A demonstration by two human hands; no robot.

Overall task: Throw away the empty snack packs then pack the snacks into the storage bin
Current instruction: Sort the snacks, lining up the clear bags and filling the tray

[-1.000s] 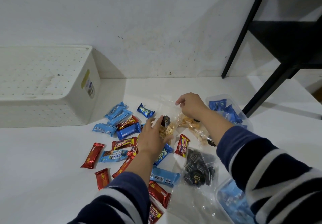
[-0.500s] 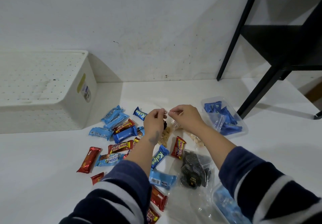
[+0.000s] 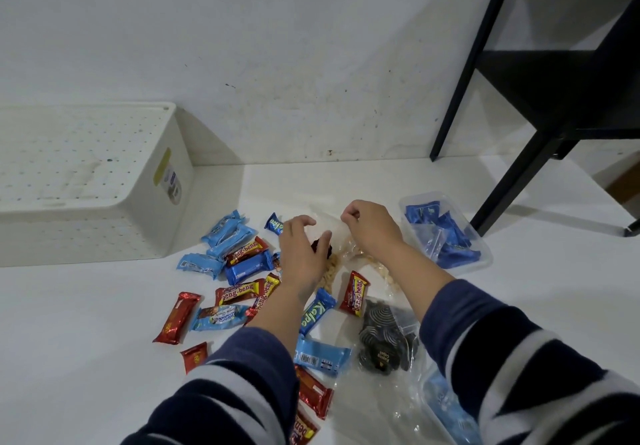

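1. White table (image 3: 86,358) against a scuffed white wall (image 3: 277,46); black shelf frame (image 3: 519,115) stands at back right.
2. White dotted storage bin (image 3: 104,184) sits upside down at far left, w/ a yellow label on its side, apart from the snacks.
3. Loose snack bars (image 3: 242,264) – red, blue, light blue wrappers – scattered mid-table, just right of the bin.
4. Left hand (image 3: 301,254) hovers over the pile, fingers spread & relaxed, thumb near a small dark piece (image 3: 320,247); can't tell if it touches it. Grasping nothing I can see.
5. Right hand (image 3: 367,226) has fingers curled, pinching the top edge of a clear plastic bag (image 3: 332,222), which holds pale crackers (image 3: 329,271) lower down.
6. Clear tub (image 3: 485,254) w/ dark blue packs (image 3: 446,236) inside sits just right of the right hand.
7. Second clear bag w/ dark swirl cookies (image 3: 381,333) lies near the right forearm.
8. Another clear tub (image 3: 446,406) w/ light blue packs at bottom right edge, partly hidden by the striped sleeve (image 3: 536,375).
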